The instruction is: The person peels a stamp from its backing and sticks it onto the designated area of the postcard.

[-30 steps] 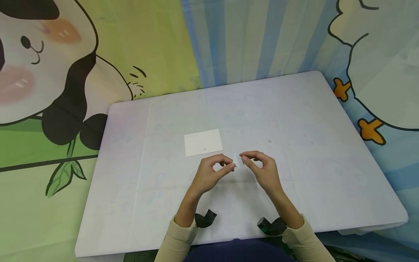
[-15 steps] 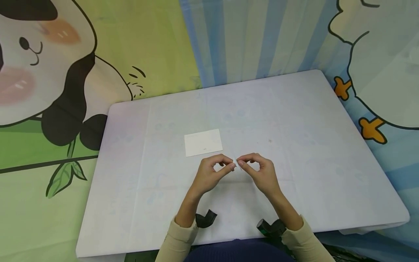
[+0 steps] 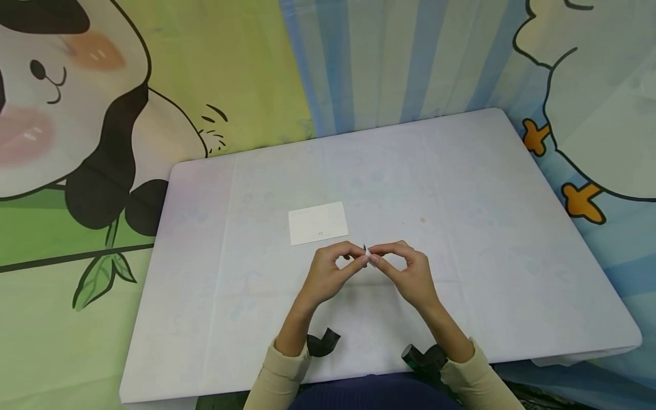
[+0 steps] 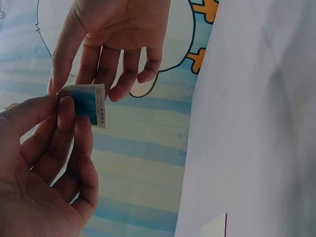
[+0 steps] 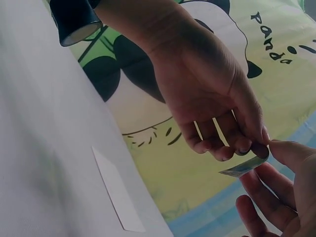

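A small postage stamp [image 4: 99, 109] with perforated edges, a blue picture and a printed 80 is held up between the two hands. My left hand [image 3: 330, 267] pinches it between thumb and fingertips. From the other side my right hand [image 3: 412, 273] meets it, thumb and index finger pinching at the same edge. The stamp [image 5: 241, 168] looks slightly bent in the right wrist view, its picture side mostly turned away. Fingertips cover part of it. Just beyond the hands, a white card [image 3: 318, 224] lies flat on the table, with a small faint mark near its lower edge.
The table [image 3: 487, 239] has a white cloth cover. Behind and beside it hang printed cartoon curtains [image 3: 256, 74]. Black wrist-worn cameras [image 3: 323, 343] sit on both forearms near the table's front edge.
My right hand has moved slightly left, closing the gap to the left hand, and its fingertips now meet the stamp. The left hand stays nearly in place; the card has not moved.
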The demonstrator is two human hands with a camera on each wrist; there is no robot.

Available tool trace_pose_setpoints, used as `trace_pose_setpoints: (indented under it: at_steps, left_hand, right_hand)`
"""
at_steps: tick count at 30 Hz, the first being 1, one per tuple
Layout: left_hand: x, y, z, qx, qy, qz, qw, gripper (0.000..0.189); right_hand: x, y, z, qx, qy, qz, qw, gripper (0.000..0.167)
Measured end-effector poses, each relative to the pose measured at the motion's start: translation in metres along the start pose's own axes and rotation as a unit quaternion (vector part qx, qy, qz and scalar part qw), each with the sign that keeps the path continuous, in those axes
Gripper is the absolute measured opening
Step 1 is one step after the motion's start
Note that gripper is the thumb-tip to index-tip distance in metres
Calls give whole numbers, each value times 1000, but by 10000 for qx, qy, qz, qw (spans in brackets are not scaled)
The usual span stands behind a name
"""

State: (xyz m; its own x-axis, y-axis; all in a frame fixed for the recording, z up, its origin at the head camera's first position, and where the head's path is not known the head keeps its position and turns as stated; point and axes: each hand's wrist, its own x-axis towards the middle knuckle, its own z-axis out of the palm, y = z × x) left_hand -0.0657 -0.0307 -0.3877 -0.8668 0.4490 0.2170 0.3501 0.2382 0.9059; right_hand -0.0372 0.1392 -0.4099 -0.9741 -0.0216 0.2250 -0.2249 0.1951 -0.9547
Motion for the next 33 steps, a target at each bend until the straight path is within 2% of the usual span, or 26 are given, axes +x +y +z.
trace_pose_setpoints:
  at_steps: [14, 25, 33]
  left_hand:
    - [-1, 1, 0, 262, -16, 48, 9996, 6]
    - [0, 2, 0, 365, -3, 113, 9993, 7]
    - [-1, 4, 0, 360, -35, 79, 9993, 7]
  right_hand:
    - [-1, 1, 2, -207, 236, -377, 9988, 14]
    - [0, 1, 4, -206, 707, -864, 9935, 10]
    - [0, 0, 4, -340, 958, -976, 9900, 10]
